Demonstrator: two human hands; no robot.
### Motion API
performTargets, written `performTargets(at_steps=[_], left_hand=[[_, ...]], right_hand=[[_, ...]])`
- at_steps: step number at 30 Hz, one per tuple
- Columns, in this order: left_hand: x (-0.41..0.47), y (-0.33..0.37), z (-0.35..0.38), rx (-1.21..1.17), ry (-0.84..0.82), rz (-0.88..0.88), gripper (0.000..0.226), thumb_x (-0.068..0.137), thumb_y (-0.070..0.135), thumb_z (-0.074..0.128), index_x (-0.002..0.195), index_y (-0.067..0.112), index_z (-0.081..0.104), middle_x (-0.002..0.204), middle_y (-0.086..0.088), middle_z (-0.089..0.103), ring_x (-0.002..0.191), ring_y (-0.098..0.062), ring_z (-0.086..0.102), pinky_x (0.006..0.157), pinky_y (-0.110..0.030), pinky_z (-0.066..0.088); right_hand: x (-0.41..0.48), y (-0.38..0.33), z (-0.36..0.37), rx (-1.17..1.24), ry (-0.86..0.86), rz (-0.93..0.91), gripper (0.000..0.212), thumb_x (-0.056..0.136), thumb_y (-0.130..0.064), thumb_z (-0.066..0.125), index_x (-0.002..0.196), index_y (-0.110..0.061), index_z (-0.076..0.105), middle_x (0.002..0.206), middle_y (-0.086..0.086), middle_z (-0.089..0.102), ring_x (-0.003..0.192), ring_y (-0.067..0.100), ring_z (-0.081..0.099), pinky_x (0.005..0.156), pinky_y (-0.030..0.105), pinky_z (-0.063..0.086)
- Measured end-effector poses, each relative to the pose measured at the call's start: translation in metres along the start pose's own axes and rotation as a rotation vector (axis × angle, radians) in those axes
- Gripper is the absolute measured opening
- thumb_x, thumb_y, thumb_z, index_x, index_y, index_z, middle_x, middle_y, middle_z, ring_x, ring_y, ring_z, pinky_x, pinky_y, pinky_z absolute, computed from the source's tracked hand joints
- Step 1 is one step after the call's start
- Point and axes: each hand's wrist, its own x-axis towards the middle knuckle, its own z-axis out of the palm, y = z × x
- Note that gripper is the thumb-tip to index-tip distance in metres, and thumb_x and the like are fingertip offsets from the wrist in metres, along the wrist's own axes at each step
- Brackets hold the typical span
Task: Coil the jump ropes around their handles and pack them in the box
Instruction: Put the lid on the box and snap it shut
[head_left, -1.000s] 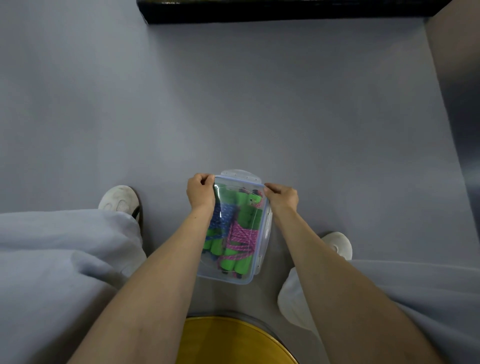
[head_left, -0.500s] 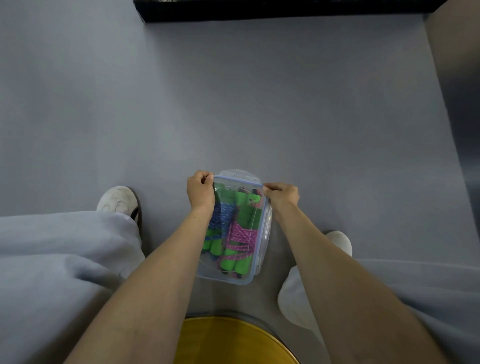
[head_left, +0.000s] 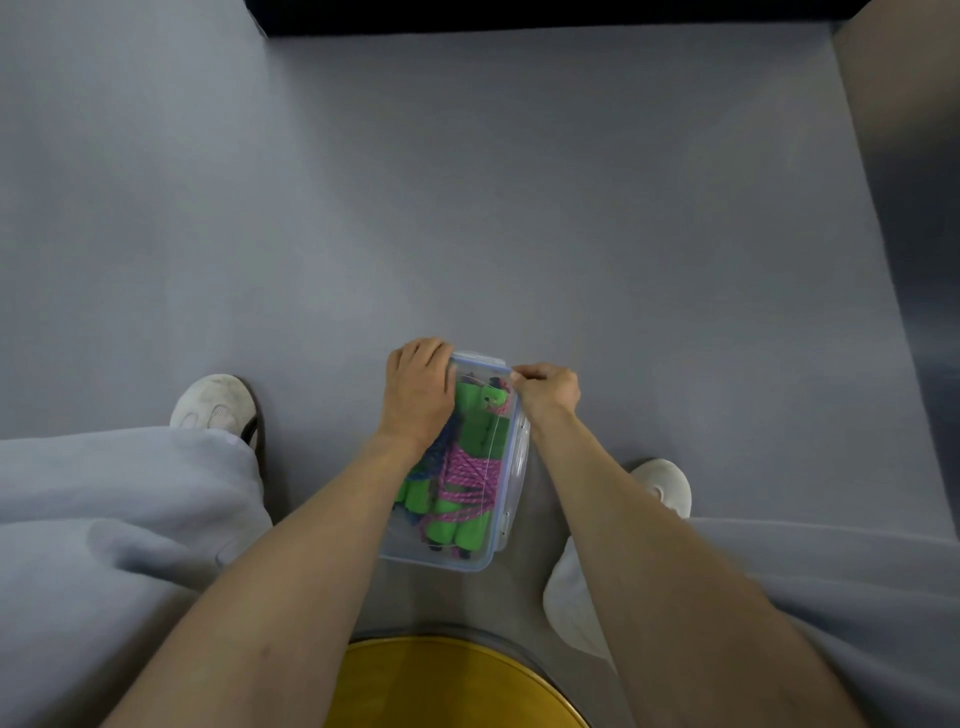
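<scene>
Down on the floor (head_left: 623, 234), the box (head_left: 514, 483) points away; left hand (head_left: 418, 389) grips its far-left corner, right hand (head_left: 550, 389) pinches the far-right.

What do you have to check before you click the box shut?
1. Pink rope and blue rope coiled inside the box: ok.
2. Lid lying over the box: ok.
3. No rope caught under the rim: cannot tell, one side is hidden.
4. Left hand holding the lid's far left corner: ok.
5. Right hand pinching the far right corner: ok.
6. Far clasp snapped down: cannot tell.
</scene>
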Motion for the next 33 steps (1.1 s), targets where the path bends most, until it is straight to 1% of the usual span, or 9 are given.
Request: performTargets(at_steps=[3,6,10,13,17,20,22,26,33], left_hand=[[0.004,-0.002,0.003,-0.017,-0.099,-0.047,0.041,0.089,0.044,0.057,0.109,0.009,0.058,0.112,-0.006,0.058,0.109,-0.025,0.049,0.095,-0.037,0.032],[0.008,-0.003,0.003,-0.003,-0.113,-0.049,0.047,0.085,0.054,0.058,0.108,0.012,0.057,0.110,-0.002,0.056,0.106,-0.022,0.047,0.095,-0.034,0.028],[0.011,0.001,0.001,-0.016,-0.110,-0.090,0.044,0.086,0.054,0.057,0.108,0.016,0.057,0.111,0.001,0.054,0.108,-0.019,0.045,0.096,-0.034,0.022],[0.012,0.002,-0.002,0.014,-0.183,-0.097,0.041,0.089,0.052,0.053,0.113,0.019,0.056,0.115,0.000,0.049,0.113,-0.020,0.042,0.099,-0.037,0.021],[0.012,0.009,-0.004,0.087,-0.250,-0.020,0.038,0.097,0.043,0.041,0.128,0.024,0.052,0.125,0.001,0.046,0.123,-0.020,0.036,0.108,-0.042,0.014],[0.011,0.016,-0.003,0.097,-0.270,0.069,0.036,0.100,0.032,0.036,0.134,0.024,0.048,0.129,0.005,0.048,0.125,-0.016,0.036,0.108,-0.037,0.009],[0.014,0.016,-0.004,0.063,-0.285,0.039,0.034,0.100,0.033,0.036,0.130,0.026,0.051,0.127,0.006,0.050,0.122,-0.016,0.039,0.105,-0.035,0.010],[0.022,0.017,-0.004,0.023,-0.337,-0.024,0.036,0.097,0.049,0.036,0.118,0.030,0.058,0.117,0.008,0.051,0.115,-0.016,0.042,0.099,-0.036,0.016],[0.027,0.020,0.000,0.062,-0.367,-0.071,0.033,0.098,0.048,0.033,0.109,0.032,0.060,0.109,0.006,0.050,0.110,-0.016,0.041,0.099,-0.039,0.020]], right_hand=[[0.000,0.000,0.001,0.009,0.012,-0.002,0.017,0.087,-0.004,0.065,0.103,-0.004,0.071,0.101,0.008,0.070,0.078,0.010,0.057,0.071,0.014,0.043],[-0.001,0.001,0.002,0.010,0.013,-0.005,0.018,0.087,-0.004,0.065,0.103,-0.004,0.071,0.101,0.009,0.070,0.078,0.010,0.058,0.071,0.014,0.043],[-0.002,0.000,0.001,0.021,0.015,-0.002,0.018,0.086,-0.004,0.066,0.103,-0.004,0.071,0.100,0.009,0.070,0.077,0.010,0.058,0.073,0.015,0.045],[-0.003,0.000,0.002,0.020,0.014,-0.005,0.018,0.086,-0.004,0.065,0.104,-0.004,0.071,0.099,0.008,0.070,0.076,0.010,0.057,0.071,0.015,0.045],[-0.002,0.000,0.002,0.030,0.023,0.008,0.018,0.086,-0.005,0.067,0.103,-0.005,0.071,0.097,0.007,0.070,0.072,0.008,0.057,0.071,0.015,0.045],[-0.002,-0.001,0.001,0.034,0.014,0.019,0.018,0.085,-0.005,0.068,0.103,-0.006,0.072,0.095,0.005,0.070,0.074,0.009,0.057,0.069,0.015,0.044],[-0.003,0.000,0.002,0.034,0.022,0.018,0.018,0.085,-0.005,0.068,0.102,-0.005,0.072,0.097,0.007,0.070,0.075,0.010,0.058,0.069,0.016,0.044],[-0.003,0.001,0.005,0.044,0.036,0.018,0.017,0.084,-0.003,0.068,0.101,-0.004,0.072,0.096,0.009,0.071,0.074,0.012,0.059,0.069,0.018,0.046],[-0.001,0.001,0.005,0.064,0.029,0.012,0.017,0.085,-0.002,0.067,0.101,-0.003,0.072,0.096,0.008,0.070,0.072,0.010,0.058,0.069,0.017,0.046]])
